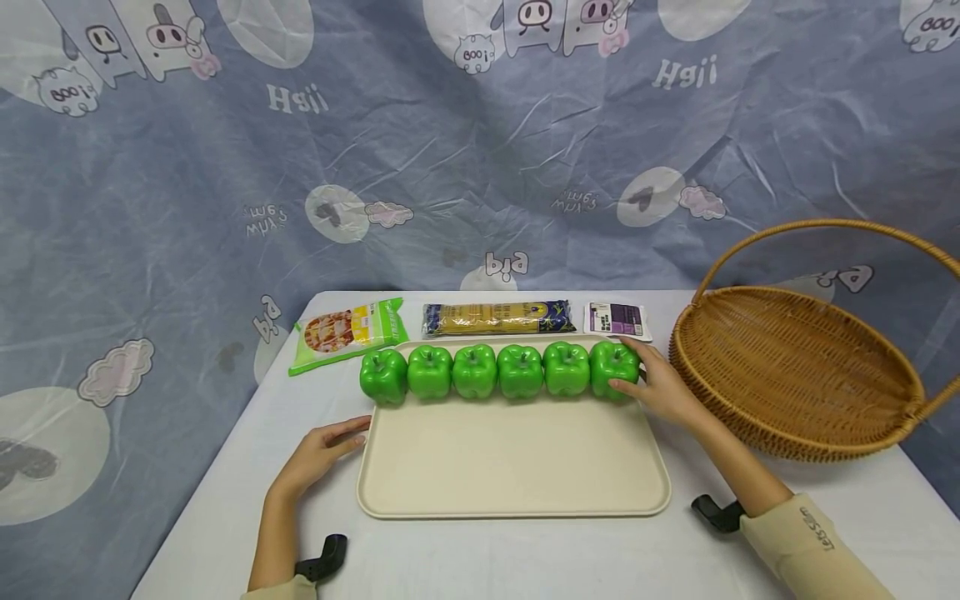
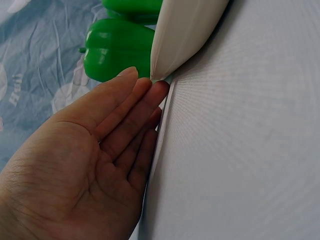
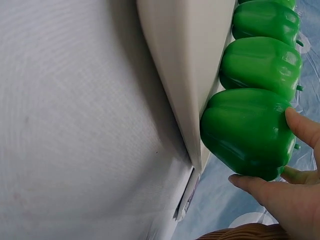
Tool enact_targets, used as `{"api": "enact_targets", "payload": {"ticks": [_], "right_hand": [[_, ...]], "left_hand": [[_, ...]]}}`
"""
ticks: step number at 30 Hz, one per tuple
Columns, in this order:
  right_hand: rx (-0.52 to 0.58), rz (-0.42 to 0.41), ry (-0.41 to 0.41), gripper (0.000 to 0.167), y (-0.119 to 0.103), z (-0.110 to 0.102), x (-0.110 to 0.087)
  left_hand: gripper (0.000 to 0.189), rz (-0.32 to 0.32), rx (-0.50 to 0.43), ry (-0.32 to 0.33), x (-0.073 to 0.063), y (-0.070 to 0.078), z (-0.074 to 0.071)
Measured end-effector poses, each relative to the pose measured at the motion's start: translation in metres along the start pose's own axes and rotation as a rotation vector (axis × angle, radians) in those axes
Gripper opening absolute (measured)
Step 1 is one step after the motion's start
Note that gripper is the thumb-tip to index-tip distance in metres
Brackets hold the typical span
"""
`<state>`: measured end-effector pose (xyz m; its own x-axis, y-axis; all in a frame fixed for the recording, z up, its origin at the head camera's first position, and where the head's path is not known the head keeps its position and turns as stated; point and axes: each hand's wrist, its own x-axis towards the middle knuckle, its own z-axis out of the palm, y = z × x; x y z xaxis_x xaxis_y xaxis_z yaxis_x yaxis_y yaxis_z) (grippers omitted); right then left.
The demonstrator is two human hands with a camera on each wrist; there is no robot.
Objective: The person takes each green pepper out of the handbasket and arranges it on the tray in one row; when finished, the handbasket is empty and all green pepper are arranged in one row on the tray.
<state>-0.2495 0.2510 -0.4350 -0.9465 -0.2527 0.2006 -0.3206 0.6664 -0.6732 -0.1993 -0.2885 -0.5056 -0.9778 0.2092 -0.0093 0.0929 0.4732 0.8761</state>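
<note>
A row of several green bell peppers stands along the far edge of a cream tray (image 1: 517, 458). My right hand (image 1: 663, 387) is at the rightmost bell pepper (image 1: 611, 362), thumb on its near side and fingers round its right side. In the right wrist view, thumb and fingers hold this bell pepper (image 3: 247, 132) between them, close beside its neighbour (image 3: 260, 67). My left hand (image 1: 318, 457) is beside the tray's left edge, fingers stretched toward the rim and holding nothing. The leftmost bell pepper (image 2: 117, 50) appears beyond its fingertips in the left wrist view.
Behind the tray lie a green food bag (image 1: 348, 333), a pack of spaghetti (image 1: 497, 318) and a small white-and-purple packet (image 1: 617, 320). A wicker basket (image 1: 795, 367) with a tall handle stands at the right. A patterned cloth (image 1: 450, 150) hangs behind the white table (image 1: 480, 558).
</note>
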Motion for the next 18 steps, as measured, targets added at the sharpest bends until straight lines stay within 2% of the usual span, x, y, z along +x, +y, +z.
{"api": "enact_targets", "payload": {"ticks": [6, 10, 15, 18], "right_hand": [[-0.016, -0.021, 0.015, 0.081, 0.000, 0.000, -0.002], [-0.068, -0.037, 0.040, 0.083, -0.006, -0.002, -0.005], [-0.138, -0.092, 0.078, 0.084, -0.026, -0.009, -0.016], [-0.128, -0.141, 0.119, 0.080, -0.044, -0.020, -0.026]], "left_hand": [[0.044, 0.009, -0.029, -0.010, 0.000, 0.001, 0.001], [0.045, 0.017, -0.026, -0.016, 0.002, 0.001, 0.001], [0.046, -0.024, -0.043, 0.001, 0.003, 0.002, -0.004], [0.045, -0.059, -0.057, 0.056, 0.002, 0.005, -0.010]]}}
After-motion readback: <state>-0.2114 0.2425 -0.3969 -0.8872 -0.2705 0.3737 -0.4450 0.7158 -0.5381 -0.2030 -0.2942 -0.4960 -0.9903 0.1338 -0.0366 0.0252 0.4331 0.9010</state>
